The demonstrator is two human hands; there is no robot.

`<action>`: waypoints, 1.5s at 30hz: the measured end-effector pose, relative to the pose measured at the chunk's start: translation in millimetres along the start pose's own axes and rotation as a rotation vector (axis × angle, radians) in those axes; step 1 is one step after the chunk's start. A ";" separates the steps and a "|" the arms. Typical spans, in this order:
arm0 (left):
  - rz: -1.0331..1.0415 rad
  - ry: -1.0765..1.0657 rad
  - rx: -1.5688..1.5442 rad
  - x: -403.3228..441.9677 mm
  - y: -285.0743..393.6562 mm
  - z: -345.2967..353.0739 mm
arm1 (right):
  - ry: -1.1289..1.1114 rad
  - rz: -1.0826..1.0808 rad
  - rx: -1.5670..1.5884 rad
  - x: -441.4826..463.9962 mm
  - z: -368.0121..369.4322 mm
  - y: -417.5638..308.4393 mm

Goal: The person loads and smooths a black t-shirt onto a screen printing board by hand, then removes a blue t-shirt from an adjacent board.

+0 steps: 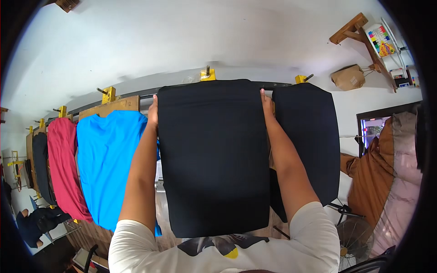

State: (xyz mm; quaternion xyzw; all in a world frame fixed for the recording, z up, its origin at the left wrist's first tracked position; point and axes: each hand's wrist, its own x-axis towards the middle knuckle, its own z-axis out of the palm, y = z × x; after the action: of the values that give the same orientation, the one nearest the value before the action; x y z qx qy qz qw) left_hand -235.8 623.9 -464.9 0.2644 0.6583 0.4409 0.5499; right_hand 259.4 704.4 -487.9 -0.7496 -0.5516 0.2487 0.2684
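Directly in front of me a black shirt (214,154) is stretched smooth over a flat board, whose edges are covered by the cloth. My left hand (153,111) grips its upper left side, with the fingers partly hidden at the edge. On the opposite side, my right hand (267,104) holds the upper right edge, fingertips pointing up. Both arms reach forward, one along each side of the cloth. Left of my left hand hangs a blue shirt (109,159) on a wooden board (114,108). Close by my right hand is another black-covered board (309,145).
A dark rail (152,92) with yellow clamps (208,74) runs behind the boards. Farther left are a red shirt (66,166) and a person in dark clothing (38,223). At right stand a fan (355,241) and a brown cover (373,177); a paper bag (348,77) hangs on the wall.
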 end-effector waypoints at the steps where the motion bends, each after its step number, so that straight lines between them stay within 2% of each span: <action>1: 0.016 -0.011 0.027 1.1 0.2 -1.1 | -0.023 0.030 0.059 1.7 2.5 0.8; 5: 0.030 -0.010 0.059 1.4 3.8 -2.5 | -0.160 0.053 0.080 20.7 17.3 26.2; 7: -0.023 0.013 0.040 -8.3 14.3 4.9 | -0.168 0.017 0.162 32.5 31.0 45.1; 8: -0.127 -0.066 -0.110 8.4 1.2 -1.5 | -0.184 -0.008 0.237 35.9 33.9 46.6; 9: -0.116 -0.064 -0.109 12.9 8.2 -6.8 | -0.180 -0.016 0.243 25.9 20.5 25.4; 11: -0.296 -0.049 -0.136 15.8 11.0 -14.8 | -0.233 0.311 0.641 -8.8 -17.4 -27.2; 12: -0.323 -0.004 -0.128 -7.9 38.5 -10.4 | -0.247 0.299 0.581 5.9 -16.5 -13.1; 13: -0.217 0.104 -0.149 -8.6 38.7 -9.0 | -0.244 0.153 0.417 11.7 -24.7 -12.9; 15: 0.045 -0.031 0.177 -10.8 65.3 -4.3 | 0.022 -0.243 0.158 -9.0 -36.1 -44.1; 16: 0.325 0.051 0.498 -35.4 77.2 10.4 | 0.024 -0.245 0.159 -21.0 -46.1 -69.0; 17: 0.600 0.136 0.819 -63.5 82.0 31.8 | -0.009 -0.405 0.048 -36.2 -55.2 -94.0; 18: 0.685 0.171 1.015 -73.8 78.7 45.3 | -0.049 -0.564 -0.065 -47.9 -56.4 -105.9; 19: 0.673 0.174 1.015 -73.6 69.9 48.9 | -0.061 -0.564 -0.067 -51.1 -49.8 -106.0; 21: 0.850 0.210 1.280 -64.9 64.6 55.9 | -0.126 -0.531 -0.270 -46.5 -41.5 -109.8; 22: 0.887 0.152 1.202 -62.4 66.9 52.7 | -0.145 -0.546 -0.335 -39.9 -42.5 -111.6; 23: 0.890 0.153 1.200 -58.0 70.3 50.1 | -0.142 -0.547 -0.336 -32.3 -44.1 -113.2; 25: 0.817 0.011 1.106 -51.0 74.7 46.0 | -0.230 -0.546 -0.311 -21.4 -44.9 -112.4; 29: 0.850 0.038 1.113 -49.9 73.4 46.7 | -0.228 -0.562 -0.286 -19.7 -44.2 -112.3; 32: 0.779 0.050 1.134 -46.6 74.6 49.2 | -0.226 -0.586 -0.325 -17.0 -45.7 -112.9; 34: 0.604 0.026 1.195 -50.3 79.8 52.3 | -0.301 -0.511 -0.439 -17.4 -47.6 -120.1; 35: 0.611 0.032 1.192 -52.8 83.9 54.9 | -0.294 -0.518 -0.439 -17.8 -49.5 -125.2; 38: 0.212 0.073 1.444 -67.4 109.3 75.7 | -0.314 -0.265 -0.824 -35.1 -59.0 -168.5; 39: 0.229 0.080 1.447 -60.6 99.2 79.8 | -0.299 -0.265 -0.817 -41.1 -52.1 -175.8; 41: 0.903 0.461 1.476 -52.8 59.1 92.2 | -0.021 -0.578 -0.734 -55.9 -32.3 -178.3; 43: 1.009 0.278 1.309 -96.5 67.4 123.5 | -0.071 -0.745 -0.586 -101.5 -15.1 -192.0; 45: 1.041 0.191 1.322 -115.1 39.3 140.5 | -0.142 -0.785 -0.554 -140.8 16.3 -179.2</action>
State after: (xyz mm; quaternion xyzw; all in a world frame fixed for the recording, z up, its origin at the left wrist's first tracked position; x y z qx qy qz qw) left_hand -77.3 587.3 -375.0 0.7625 0.6187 0.1826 -0.0489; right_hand 86.5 615.7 -367.7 -0.5094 -0.8551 0.0229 0.0937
